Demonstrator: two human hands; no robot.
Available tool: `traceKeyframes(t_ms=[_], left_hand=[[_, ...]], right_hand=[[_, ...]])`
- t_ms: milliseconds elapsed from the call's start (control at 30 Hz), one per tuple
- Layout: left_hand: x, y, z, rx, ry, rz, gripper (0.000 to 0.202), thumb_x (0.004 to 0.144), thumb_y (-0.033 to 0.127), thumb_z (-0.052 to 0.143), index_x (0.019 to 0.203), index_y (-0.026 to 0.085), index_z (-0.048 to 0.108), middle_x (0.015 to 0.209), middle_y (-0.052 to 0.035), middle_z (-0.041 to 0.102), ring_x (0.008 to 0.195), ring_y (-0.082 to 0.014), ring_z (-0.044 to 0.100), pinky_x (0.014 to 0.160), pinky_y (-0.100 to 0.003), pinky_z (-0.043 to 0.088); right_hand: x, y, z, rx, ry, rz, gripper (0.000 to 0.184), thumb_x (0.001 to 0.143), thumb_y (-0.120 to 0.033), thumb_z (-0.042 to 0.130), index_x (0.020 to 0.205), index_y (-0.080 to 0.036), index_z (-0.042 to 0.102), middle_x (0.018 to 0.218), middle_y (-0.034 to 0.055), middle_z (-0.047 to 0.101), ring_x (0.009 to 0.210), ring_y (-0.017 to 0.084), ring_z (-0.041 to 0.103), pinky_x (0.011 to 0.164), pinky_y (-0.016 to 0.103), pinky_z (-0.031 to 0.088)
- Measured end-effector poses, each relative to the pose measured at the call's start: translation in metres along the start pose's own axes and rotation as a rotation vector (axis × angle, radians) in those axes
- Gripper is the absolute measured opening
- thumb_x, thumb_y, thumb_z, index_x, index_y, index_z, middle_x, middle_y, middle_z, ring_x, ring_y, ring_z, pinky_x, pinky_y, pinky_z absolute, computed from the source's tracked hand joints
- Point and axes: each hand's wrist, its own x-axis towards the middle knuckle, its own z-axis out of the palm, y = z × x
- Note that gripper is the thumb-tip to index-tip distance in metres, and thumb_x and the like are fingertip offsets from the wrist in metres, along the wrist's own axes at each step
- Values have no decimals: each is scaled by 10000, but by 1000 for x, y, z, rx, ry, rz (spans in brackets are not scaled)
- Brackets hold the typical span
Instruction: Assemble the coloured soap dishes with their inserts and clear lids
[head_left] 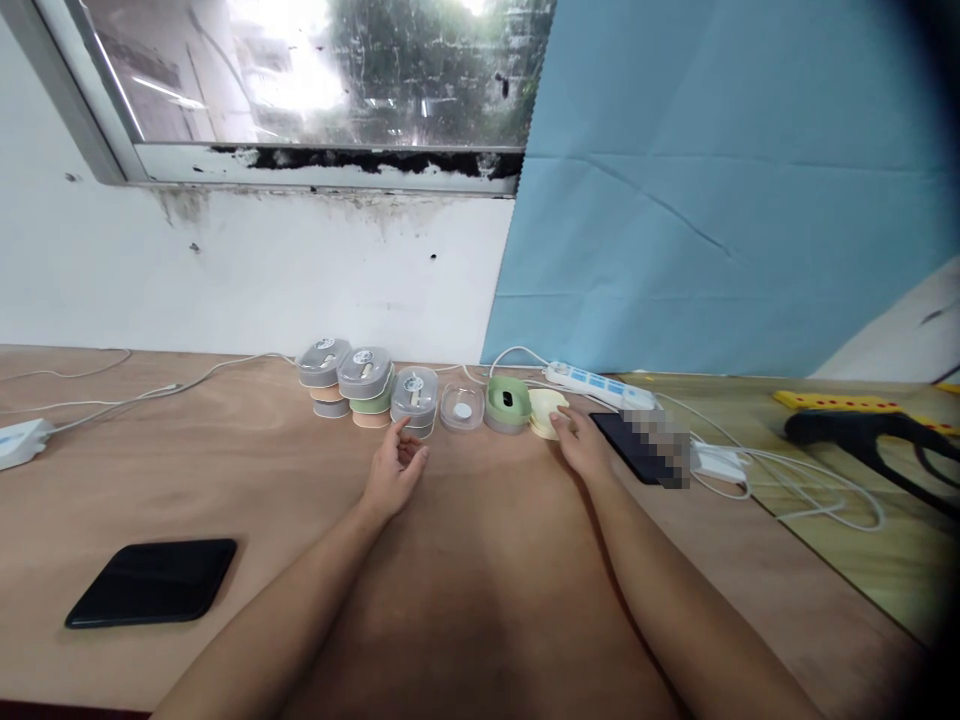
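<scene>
A row of small lidded containers stands at the back of the wooden table (480,560): grey-lidded stacks (324,366) (365,378), one more stack (415,397), a clear lid (462,408), a green container (508,402) and a pale yellow piece (546,411). My left hand (393,471) hovers just in front of the third stack, fingers loosely curled and apart, holding nothing. My right hand (582,442) rests palm down, its fingers touching the pale yellow piece, beside a dark phone (628,441).
A black tablet (154,581) lies at the near left. A white power strip (596,384) with cables runs along the back right, a white charger (21,440) sits far left. A yellow board (855,470) with a black tool (862,430) lies to the right.
</scene>
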Motion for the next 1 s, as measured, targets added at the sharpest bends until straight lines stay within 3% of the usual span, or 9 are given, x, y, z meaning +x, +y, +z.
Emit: traceKeyframes(t_ms=[67,267,433,733,1000], left_hand=[[0,1,0,7,2,1,533,856,327,564,1335,191,374,990,-56,605,796,-139,580,741,-299,498],[2,-3,-2,57,15,4,545,845,334,578,1335,194,385,1022,-71,610,846,-163,596,771,-326,494],[11,-9,-7,225,114,85,533,820,326,612,1303,191,432,1099,-102,590,1027,-228,565,880,-400,461],[21,-8,-12,462,220,200,472,816,297,612,1250,180,469,1192,-123,513,1162,-262,474,1002,-447,383],[34,-10,-1,631,216,200,690,769,376,665,1369,190,381,1356,-174,415,1284,-334,380,1042,-530,302]], right_hand=[[0,1,2,9,21,-8,494,873,-514,402,1119,-162,645,1227,144,603,1162,269,534,999,439,394],[1,2,4,-39,98,-83,427,861,-464,423,1023,-163,679,1122,132,640,1116,265,542,981,436,407],[2,1,6,-87,134,-80,426,872,-457,410,1012,-162,684,1147,145,618,1138,276,521,1008,452,378],[4,2,10,-131,-27,67,496,840,-490,452,1118,-137,662,1306,179,530,1233,318,470,1040,460,347],[1,2,9,-107,-11,62,485,843,-498,469,1121,-155,667,1352,162,508,1255,312,462,1039,446,361]])
